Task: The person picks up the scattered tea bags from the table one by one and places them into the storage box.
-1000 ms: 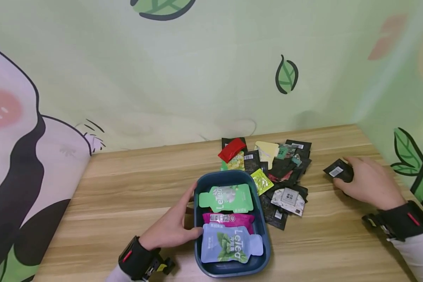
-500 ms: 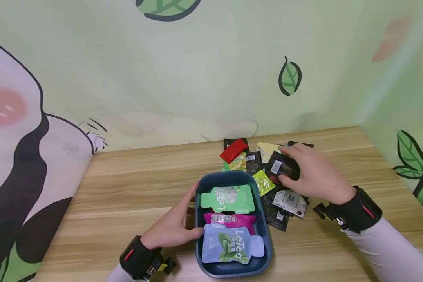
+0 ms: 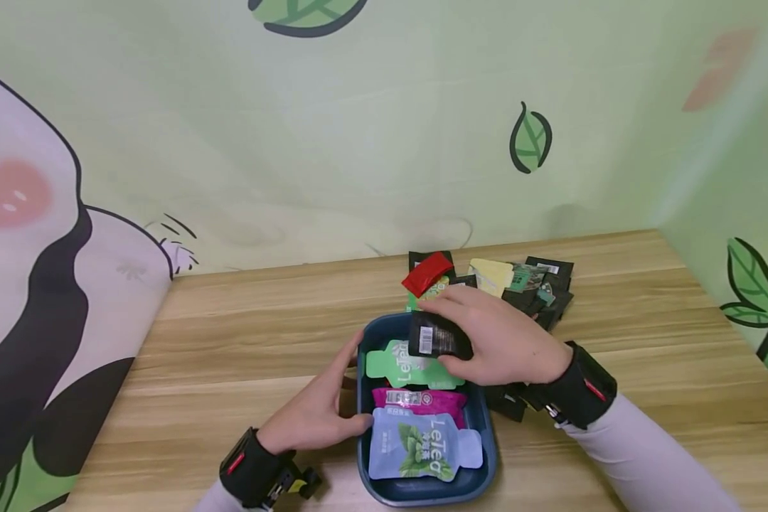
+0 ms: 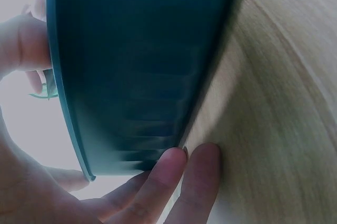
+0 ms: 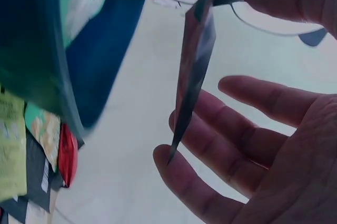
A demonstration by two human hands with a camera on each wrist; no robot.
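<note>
Grasps a black sachet (image 3: 432, 337) with the right grip (image 3: 502, 336) above the blue container (image 3: 438, 489), lower centre of the frame; rests the left grip (image 3: 312, 418), loosely spread, against its rim.

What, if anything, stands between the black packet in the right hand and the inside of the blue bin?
Nothing visible blocks it: the right hand holds the black packet above the open blue bin, where the green pouch lies beneath it.
</note>
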